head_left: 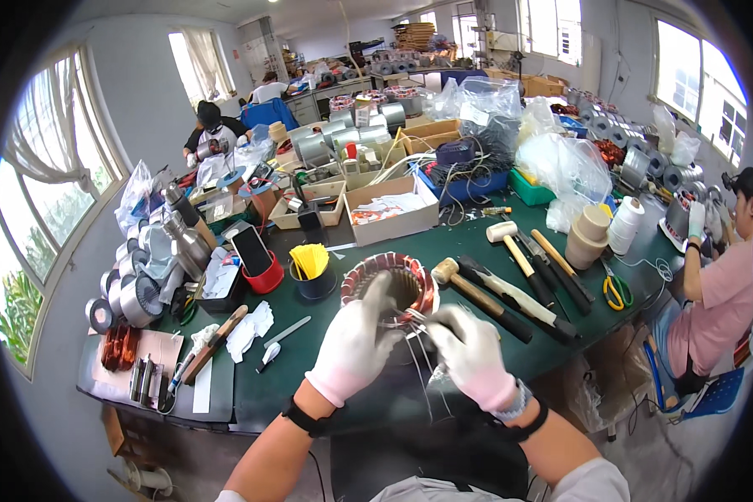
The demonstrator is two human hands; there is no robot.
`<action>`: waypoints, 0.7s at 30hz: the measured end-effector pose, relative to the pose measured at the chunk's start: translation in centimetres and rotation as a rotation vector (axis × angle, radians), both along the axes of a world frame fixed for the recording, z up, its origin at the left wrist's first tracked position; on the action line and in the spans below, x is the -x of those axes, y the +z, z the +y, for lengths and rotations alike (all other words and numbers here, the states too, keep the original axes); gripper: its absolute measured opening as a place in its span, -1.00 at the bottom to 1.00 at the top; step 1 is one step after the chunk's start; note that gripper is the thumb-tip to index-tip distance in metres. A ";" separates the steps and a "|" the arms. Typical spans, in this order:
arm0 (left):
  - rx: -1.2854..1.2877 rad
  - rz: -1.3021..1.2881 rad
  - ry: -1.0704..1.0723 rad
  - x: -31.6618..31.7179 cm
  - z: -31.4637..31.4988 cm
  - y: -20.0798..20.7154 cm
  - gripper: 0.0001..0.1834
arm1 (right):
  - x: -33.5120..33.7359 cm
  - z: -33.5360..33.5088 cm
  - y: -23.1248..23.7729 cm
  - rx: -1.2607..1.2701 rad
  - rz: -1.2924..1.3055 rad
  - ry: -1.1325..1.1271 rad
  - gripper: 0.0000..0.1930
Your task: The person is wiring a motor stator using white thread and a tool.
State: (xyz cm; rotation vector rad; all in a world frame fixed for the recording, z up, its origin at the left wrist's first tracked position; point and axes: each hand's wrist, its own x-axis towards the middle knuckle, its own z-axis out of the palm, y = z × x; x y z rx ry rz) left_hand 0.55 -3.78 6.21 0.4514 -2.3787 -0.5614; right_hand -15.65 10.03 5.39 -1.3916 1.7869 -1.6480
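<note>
A motor stator [431, 289] with red-brown copper windings stands on the green table in front of me, its bore facing up. My left hand [350, 341], in a white glove, grips its near left rim, with the index finger stretched over the windings and the thumb lower down. In its white glove, my right hand [473, 356] is closed in a pinch at the stator's near right side, on thin whitish lead wires [427, 385]. Several of these wires dangle toward the table's front edge. Fingertips on both hands are partly hidden or blurred.
Right of the stator lie mallets [477, 293], dark-handled tools and green-yellow scissors [617, 291]. A cup of yellow strips [309, 261], a red round holder [263, 274] and a cardboard box [391, 209] stand beyond. Thread cone [627, 224] stands far right. Co-workers sit at right and back left.
</note>
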 end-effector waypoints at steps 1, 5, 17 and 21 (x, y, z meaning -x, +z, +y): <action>0.031 -0.002 0.003 0.0 -0.1 -0.1 -0.04 | 0.5 1.5 -1.4 -0.004 0.111 -0.062 -0.82; 0.108 0.012 -0.041 1.6 -0.3 -0.8 -0.18 | 1.1 4.0 -6.1 -0.139 0.080 -0.199 -0.83; 0.187 0.172 -0.039 1.8 0.8 -1.0 -0.51 | -0.2 4.4 2.3 0.167 0.025 0.098 -0.87; 0.190 0.170 -0.002 1.7 0.9 -1.0 -0.51 | 1.0 6.8 5.4 0.462 0.328 0.113 -0.78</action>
